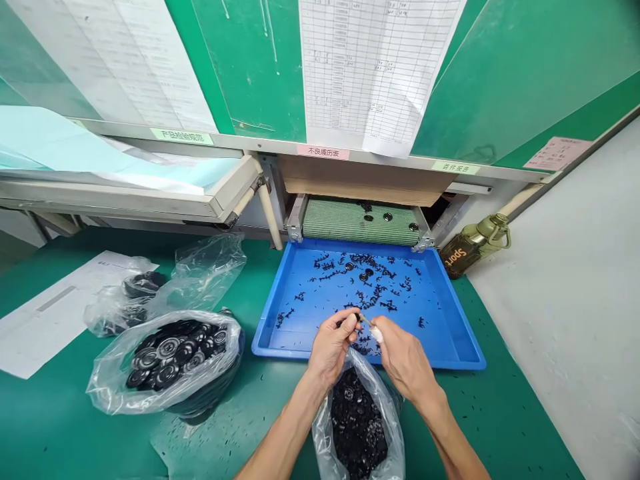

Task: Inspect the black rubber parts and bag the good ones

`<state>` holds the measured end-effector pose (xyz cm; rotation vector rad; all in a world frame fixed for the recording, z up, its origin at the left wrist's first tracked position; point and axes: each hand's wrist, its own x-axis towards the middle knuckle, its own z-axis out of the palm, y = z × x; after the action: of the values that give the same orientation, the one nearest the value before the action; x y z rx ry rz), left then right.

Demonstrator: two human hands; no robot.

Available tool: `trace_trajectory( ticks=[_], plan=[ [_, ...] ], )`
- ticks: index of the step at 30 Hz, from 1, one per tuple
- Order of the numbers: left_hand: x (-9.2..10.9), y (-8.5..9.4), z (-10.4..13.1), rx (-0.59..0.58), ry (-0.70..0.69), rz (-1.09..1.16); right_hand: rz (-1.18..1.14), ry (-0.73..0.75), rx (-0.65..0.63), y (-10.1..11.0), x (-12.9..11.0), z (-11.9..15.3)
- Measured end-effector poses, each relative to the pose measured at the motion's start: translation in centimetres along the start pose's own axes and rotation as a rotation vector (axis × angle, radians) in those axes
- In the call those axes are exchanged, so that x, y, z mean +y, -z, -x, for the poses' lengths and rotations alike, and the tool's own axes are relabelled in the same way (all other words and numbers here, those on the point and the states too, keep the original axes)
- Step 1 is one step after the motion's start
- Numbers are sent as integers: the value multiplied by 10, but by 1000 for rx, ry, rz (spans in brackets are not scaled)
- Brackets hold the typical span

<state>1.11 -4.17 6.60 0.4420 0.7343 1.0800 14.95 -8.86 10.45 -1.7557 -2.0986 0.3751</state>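
Note:
My left hand (331,343) is closed, pinching a small black plastic part (357,320) between thumb and fingers. Its shape is mostly covered by the fingertips. My right hand (407,357) grips a small tool with a white-wrapped handle (376,333), its thin tip against or close to the part. Both hands are over the front edge of a blue tray (295,340), where black scraps and a few round black parts lie scattered. Directly below the hands stands an open clear plastic bag (323,437) filled with small black parts.
On the left sits another clear bag (107,383) of round black discs, with a smaller bag (107,310) and paper (45,320) behind it. A green conveyor belt (333,223) carrying several parts ends at the tray's back. A sport bottle (475,243) leans at the right wall.

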Motion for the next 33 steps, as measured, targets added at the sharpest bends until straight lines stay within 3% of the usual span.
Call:
trace_trajectory(
  ticks=[10, 15, 21, 25, 30, 33],
  plan=[
    [-2, 6, 0, 22, -33, -58, 144, 100, 79, -2, 1, -2],
    [-1, 4, 1, 30, -75, -141, 164, 78, 146, 0, -4, -3],
    [-3, -1, 2, 57, -199, -233, 126, -14, 225, -15, -15, -2],
    [-2, 2, 0, 25, -255, -278, -118, -57, 206, -21, -17, -6],
    [-2, 11, -11, 31, -233, -364, -495, -208, 66, -27, -3, -22],
    [-3, 16, -17, 30, -140, -342, -453, -273, 35, -36, 16, -32]
  ],
)
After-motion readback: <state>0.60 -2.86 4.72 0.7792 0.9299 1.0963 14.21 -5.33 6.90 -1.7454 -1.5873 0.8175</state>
